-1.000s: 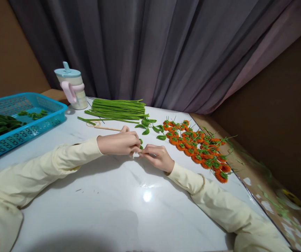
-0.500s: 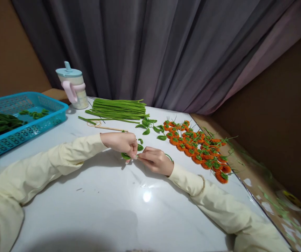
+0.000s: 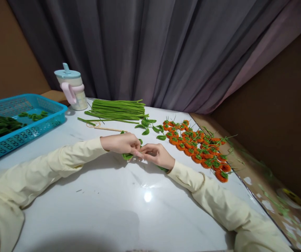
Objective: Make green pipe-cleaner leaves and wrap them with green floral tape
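Observation:
My left hand (image 3: 123, 142) and my right hand (image 3: 159, 155) meet over the middle of the white table, fingertips pinched close together. Between them is a green pipe cleaner (image 3: 126, 156), bent into a leaf-like loop, sticking out below my left fingers. A green strand (image 3: 163, 168) shows beneath my right wrist. The fingers hide where the two hands grip. Just beyond them lie several looped green leaves (image 3: 145, 131) and a thin wooden stick (image 3: 108, 129).
Straight green pipe cleaners (image 3: 117, 110) lie stacked at the back. Several orange pumpkin-like pieces with green tops (image 3: 189, 152) cover the right side. A blue basket (image 3: 48, 120) of green pieces and a lidded cup (image 3: 79, 99) stand left. A grey curtain (image 3: 124, 49) hangs behind.
My right hand has turned and its fingers have arched, moving slightly up against my left fingertips. The green strand by the right wrist has shifted from above it to below it.

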